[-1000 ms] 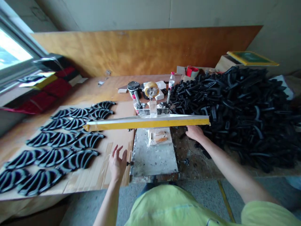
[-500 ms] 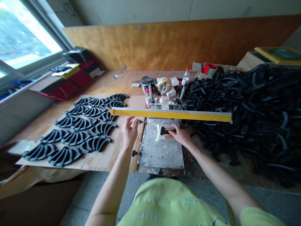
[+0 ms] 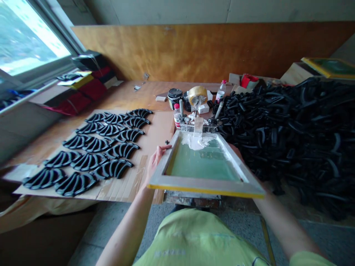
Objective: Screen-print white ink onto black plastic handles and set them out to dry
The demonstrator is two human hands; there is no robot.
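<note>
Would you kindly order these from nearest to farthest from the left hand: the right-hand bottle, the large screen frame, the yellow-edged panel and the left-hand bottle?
From the left hand:
1. Large screen frame: at its fingers.
2. Left-hand bottle: beyond the hand, slightly right.
3. Right-hand bottle: farther back, right.
4. Yellow-edged panel: far right, behind the black pile.

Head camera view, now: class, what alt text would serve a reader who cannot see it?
A person's left hand is at one side of a framed green screen, the right hand, partly hidden, at the other. Left of it, curved black pieces lie in rows on cardboard; right of it is a large heap of black parts.
</note>
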